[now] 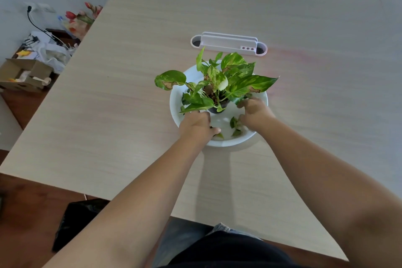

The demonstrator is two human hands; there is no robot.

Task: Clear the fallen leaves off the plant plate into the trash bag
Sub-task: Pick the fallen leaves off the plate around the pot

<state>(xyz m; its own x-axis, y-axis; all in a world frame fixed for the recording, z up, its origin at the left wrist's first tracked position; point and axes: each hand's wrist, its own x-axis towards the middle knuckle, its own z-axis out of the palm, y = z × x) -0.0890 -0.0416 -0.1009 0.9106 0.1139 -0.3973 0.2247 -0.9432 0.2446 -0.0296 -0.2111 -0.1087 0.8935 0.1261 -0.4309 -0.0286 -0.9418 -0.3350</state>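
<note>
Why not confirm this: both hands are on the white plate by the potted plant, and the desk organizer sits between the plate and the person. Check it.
Wrong on the organizer. In the head view the desk organizer sits beyond the white plate, on its far side from the person. Both the left hand and right hand are at the plate.

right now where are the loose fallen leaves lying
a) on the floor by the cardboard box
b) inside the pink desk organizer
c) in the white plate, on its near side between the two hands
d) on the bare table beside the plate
c: the fallen leaves lie in the white plate, on its near side, between the left hand and the right hand.
</note>
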